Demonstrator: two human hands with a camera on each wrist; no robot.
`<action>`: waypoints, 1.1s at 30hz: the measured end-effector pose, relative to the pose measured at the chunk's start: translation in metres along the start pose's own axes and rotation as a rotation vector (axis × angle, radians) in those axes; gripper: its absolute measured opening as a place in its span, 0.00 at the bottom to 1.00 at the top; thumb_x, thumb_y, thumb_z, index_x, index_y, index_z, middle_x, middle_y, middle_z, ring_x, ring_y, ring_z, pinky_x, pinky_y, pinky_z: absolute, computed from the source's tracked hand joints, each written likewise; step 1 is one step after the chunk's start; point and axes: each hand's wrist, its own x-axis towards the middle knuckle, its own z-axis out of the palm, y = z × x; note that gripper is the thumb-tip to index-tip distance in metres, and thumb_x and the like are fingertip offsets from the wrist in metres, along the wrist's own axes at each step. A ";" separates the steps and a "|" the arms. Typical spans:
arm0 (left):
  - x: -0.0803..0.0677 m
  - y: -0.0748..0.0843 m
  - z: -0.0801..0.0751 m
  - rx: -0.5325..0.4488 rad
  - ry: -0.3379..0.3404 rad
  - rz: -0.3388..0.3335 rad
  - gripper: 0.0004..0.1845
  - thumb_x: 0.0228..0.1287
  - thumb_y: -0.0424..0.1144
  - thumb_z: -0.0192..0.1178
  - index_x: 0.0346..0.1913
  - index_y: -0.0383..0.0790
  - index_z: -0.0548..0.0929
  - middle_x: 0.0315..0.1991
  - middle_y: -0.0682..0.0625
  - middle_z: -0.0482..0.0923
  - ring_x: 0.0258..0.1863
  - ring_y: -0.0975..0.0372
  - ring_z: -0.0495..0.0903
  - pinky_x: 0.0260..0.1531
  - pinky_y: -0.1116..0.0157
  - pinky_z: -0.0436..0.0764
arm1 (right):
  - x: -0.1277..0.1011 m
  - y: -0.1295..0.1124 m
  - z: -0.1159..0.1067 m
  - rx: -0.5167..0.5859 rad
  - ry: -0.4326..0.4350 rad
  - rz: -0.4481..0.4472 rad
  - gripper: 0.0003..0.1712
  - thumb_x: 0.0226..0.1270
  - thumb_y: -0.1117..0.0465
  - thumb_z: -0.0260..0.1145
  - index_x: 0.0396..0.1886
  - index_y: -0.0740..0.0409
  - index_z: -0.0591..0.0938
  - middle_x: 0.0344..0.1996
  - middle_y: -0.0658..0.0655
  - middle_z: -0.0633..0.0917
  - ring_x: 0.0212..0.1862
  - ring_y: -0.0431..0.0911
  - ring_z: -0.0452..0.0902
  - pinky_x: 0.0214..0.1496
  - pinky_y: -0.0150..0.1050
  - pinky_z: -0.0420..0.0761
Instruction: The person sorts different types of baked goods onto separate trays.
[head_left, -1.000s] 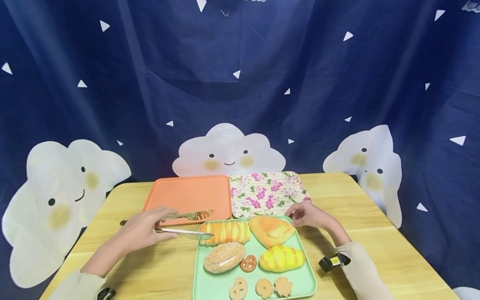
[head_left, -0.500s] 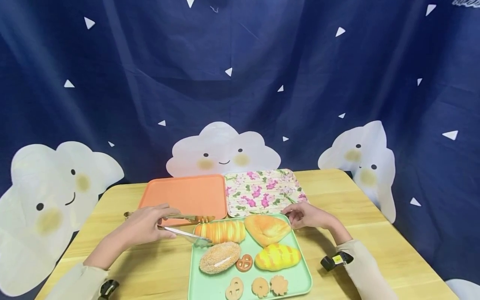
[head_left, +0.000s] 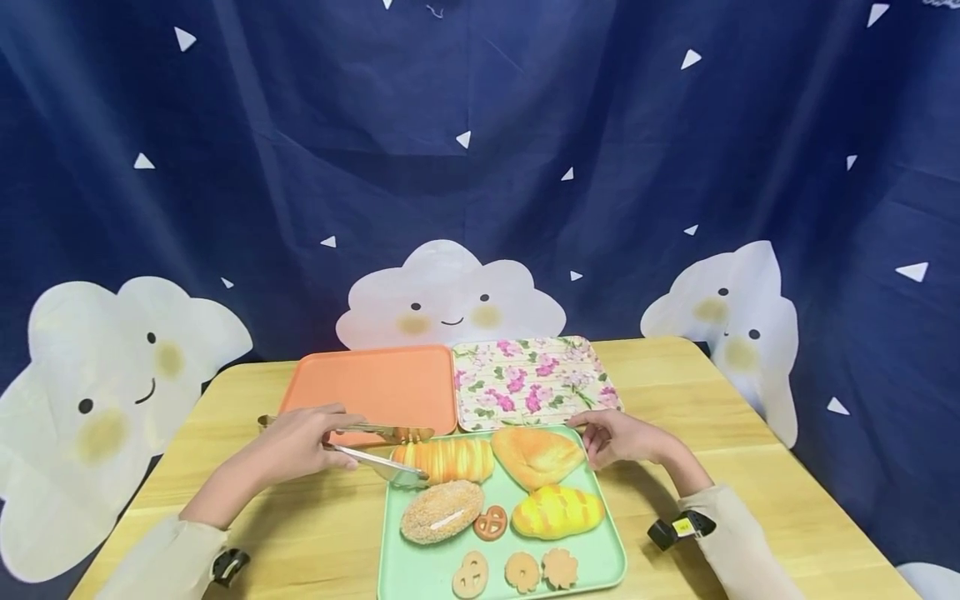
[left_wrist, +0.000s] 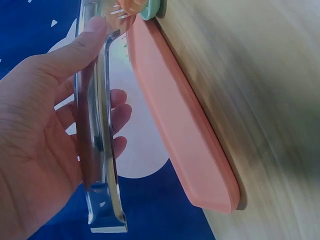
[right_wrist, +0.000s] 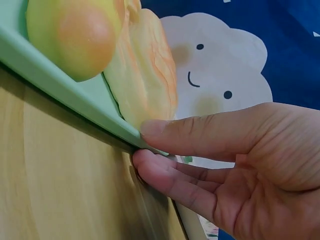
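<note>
Metal tongs [head_left: 375, 459] are in my left hand [head_left: 300, 443], thumb on one arm and fingers around the other. Their arms are spread, one tip at the far side of a ridged orange-and-cream bread [head_left: 457, 460], the other by its near left side. The bread lies on a mint-green tray [head_left: 427, 571]. My right hand [head_left: 621, 439] pinches that tray's far right corner, thumb on top and fingers underneath, as the right wrist view shows. Beside its thumb lies a heart-shaped bread [head_left: 534, 458]. In the left wrist view, the tongs [left_wrist: 97, 125] largely cover the contact with the bread.
Also on the green tray are a crumb-coated bread [head_left: 444, 512], a yellow loaf [head_left: 558, 512], a brown pretzel [head_left: 491, 523] and several cookies [head_left: 522, 572]. Behind it stand an orange tray [head_left: 375, 383] and a floral tray [head_left: 536, 383] on the wooden table [head_left: 315, 533].
The tongs have moved slightly right and down, so their tips reach further along both sides of the ridged bread. My right hand stays at the tray corner. The head view has shifted slightly.
</note>
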 end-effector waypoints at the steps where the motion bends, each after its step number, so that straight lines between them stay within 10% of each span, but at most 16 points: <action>1: 0.001 0.000 0.000 0.002 -0.005 -0.007 0.28 0.52 0.54 0.77 0.59 0.58 0.86 0.39 0.63 0.80 0.26 0.76 0.69 0.26 0.71 0.69 | 0.000 0.000 0.000 0.002 0.000 -0.004 0.40 0.56 0.76 0.70 0.68 0.80 0.67 0.38 0.71 0.81 0.38 0.45 0.82 0.39 0.34 0.85; 33: 0.004 0.005 0.019 0.005 0.129 0.046 0.23 0.52 0.59 0.75 0.52 0.59 0.88 0.24 0.69 0.66 0.21 0.77 0.62 0.20 0.74 0.61 | 0.000 -0.003 0.003 -0.009 0.015 0.000 0.39 0.56 0.76 0.72 0.67 0.80 0.68 0.37 0.69 0.81 0.36 0.45 0.80 0.37 0.32 0.83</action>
